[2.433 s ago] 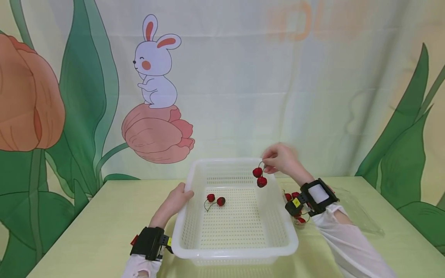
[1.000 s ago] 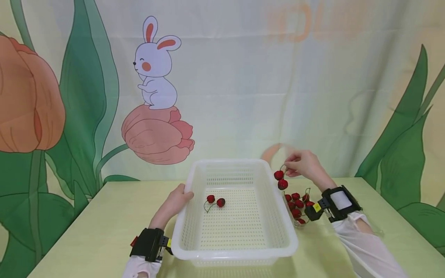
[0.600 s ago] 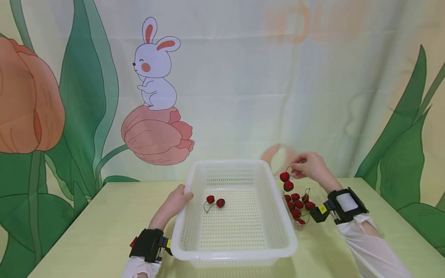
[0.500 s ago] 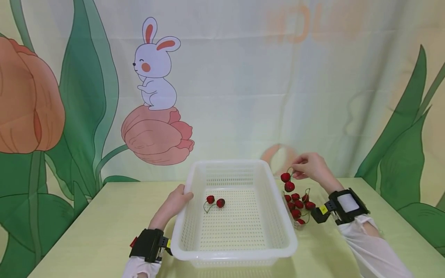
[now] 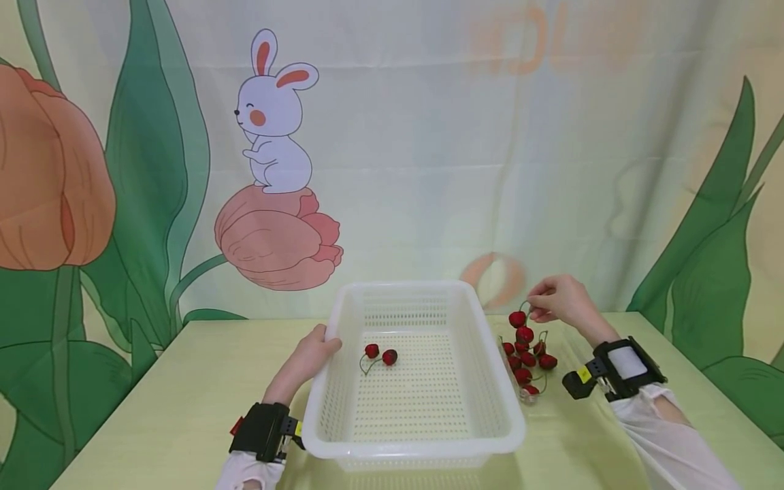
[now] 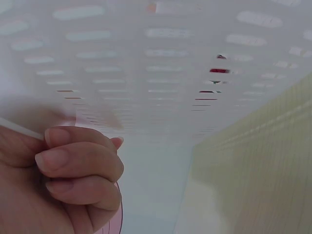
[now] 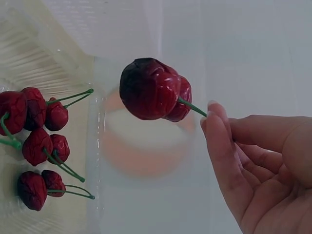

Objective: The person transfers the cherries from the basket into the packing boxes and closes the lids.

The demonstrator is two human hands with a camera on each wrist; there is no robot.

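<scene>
My left hand [image 5: 308,355] grips the left rim of a white perforated plastic basket [image 5: 407,446]; in the left wrist view its fingers [image 6: 87,168] curl over the edge. A joined pair of dark red cherries [image 5: 389,357] lies on the basket floor, toward the left. Beyond the basket's right side, my right hand [image 5: 566,299] pinches the green stem of another pair of cherries [image 7: 148,90], which hangs from thumb and fingertips. Below that pair, several more cherries [image 5: 523,376] lie in a clear plastic container [image 7: 97,161], partly hidden by the basket wall.
A pale yellow table [image 5: 184,395] bears the basket and the clear container. Close behind it hangs a printed curtain [image 5: 404,136] with a rabbit and tulips. Both wrists carry black strapped camera mounts [image 5: 627,367].
My right hand has moved right and down with the cherry pair, from above the basket's right rim to just over the clear container. The left hand and basket have stayed put.
</scene>
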